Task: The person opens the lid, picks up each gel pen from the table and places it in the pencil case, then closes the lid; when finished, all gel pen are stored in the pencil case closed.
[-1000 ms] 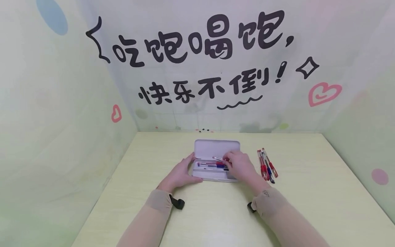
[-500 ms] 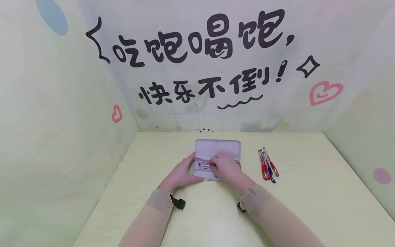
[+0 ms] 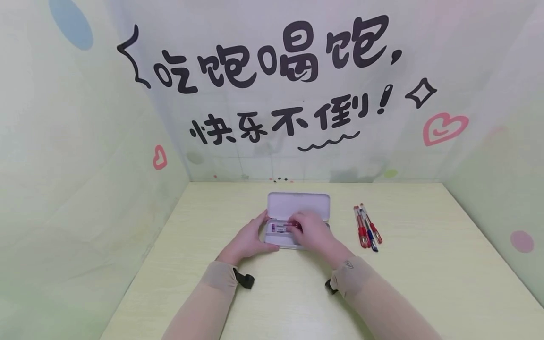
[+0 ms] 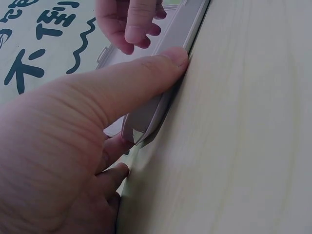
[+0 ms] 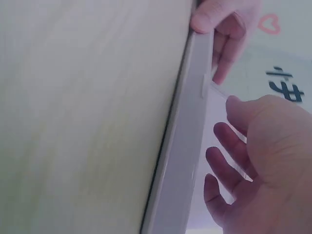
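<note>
A pale lilac pencil case (image 3: 284,240) stands on the table, its lid (image 3: 299,205) tipped up at the back. My left hand (image 3: 248,240) grips the case's left end, thumb along the front edge and fingers behind, as the left wrist view also shows. Over the rear compartment, my right hand (image 3: 313,231) has thumb and forefinger close together at a red pen (image 3: 299,225); its other fingers curl loosely. More pens (image 3: 278,228) lie in that compartment, their right ends hidden by the hand. I cannot tell how firmly the pen is pinched.
To the right of the case, several loose gel pens (image 3: 367,229) with red and blue grips lie in a bunch on the wooden table (image 3: 280,293). Fabric walls with black lettering (image 3: 289,118) close in the back and both sides.
The right hand has moved left and down with a pen, from above the case's right part into the rear compartment, then stayed nearly still. The left hand keeps its hold.
</note>
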